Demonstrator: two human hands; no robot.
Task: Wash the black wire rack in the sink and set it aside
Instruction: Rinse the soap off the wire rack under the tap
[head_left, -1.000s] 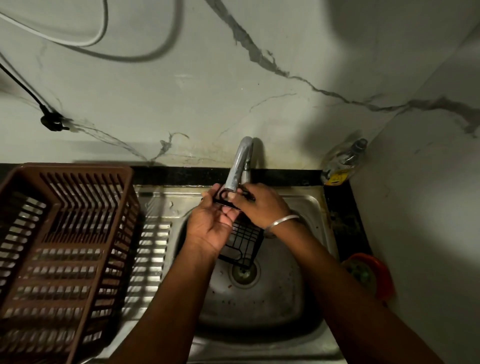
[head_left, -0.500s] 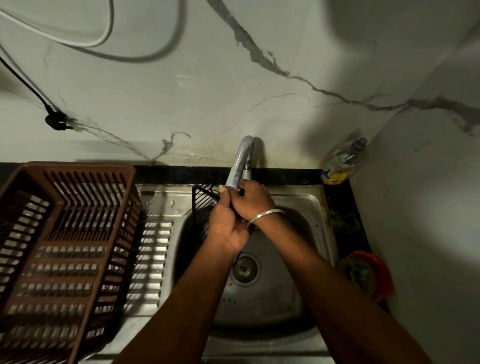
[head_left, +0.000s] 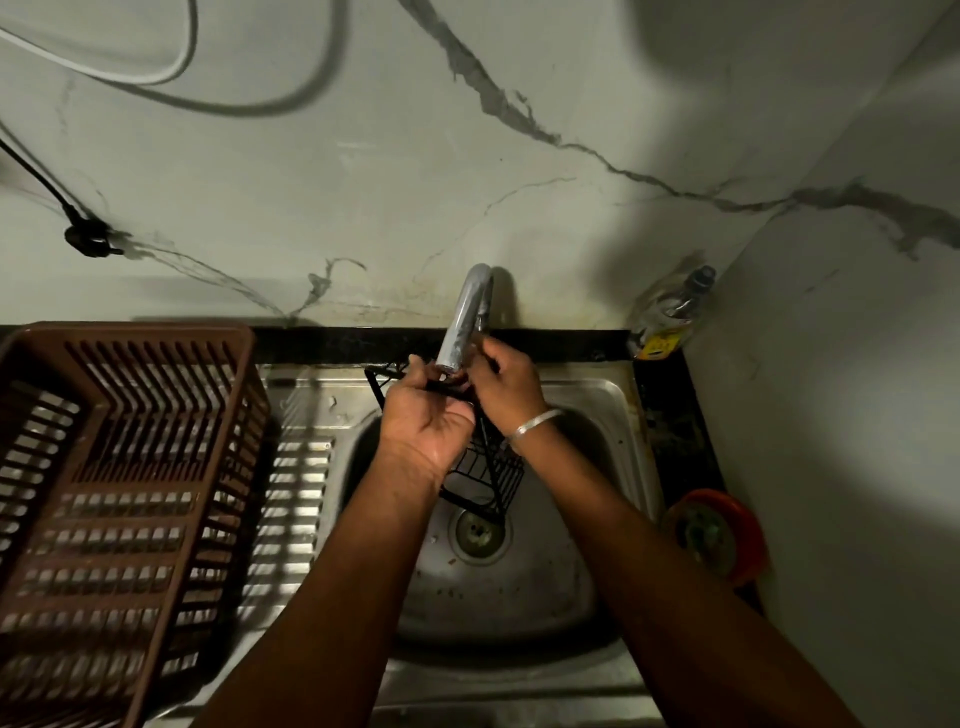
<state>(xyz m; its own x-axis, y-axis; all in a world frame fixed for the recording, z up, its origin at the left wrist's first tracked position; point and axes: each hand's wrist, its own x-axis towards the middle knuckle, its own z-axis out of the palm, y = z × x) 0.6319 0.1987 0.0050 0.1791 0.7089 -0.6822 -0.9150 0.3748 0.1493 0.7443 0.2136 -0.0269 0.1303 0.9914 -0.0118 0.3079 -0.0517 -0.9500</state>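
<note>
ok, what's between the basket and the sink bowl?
Head view: only the ribbed steel drainboard, nothing on it, between basket and bowl.

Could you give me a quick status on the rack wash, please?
Left hand, right hand grip black wire rack. Rack under faucet, over sink. Brown basket stands left, out of the way.

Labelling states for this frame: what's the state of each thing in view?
wire rack: held tilted over the sink, top under the tap spout
left hand: grips the rack's top edge
right hand: on the rack by the spout, grip unclear
tap: flow not discernible
sink: drain uncovered, not filled
basket: upright on the drainer
bottle: cap on
</note>
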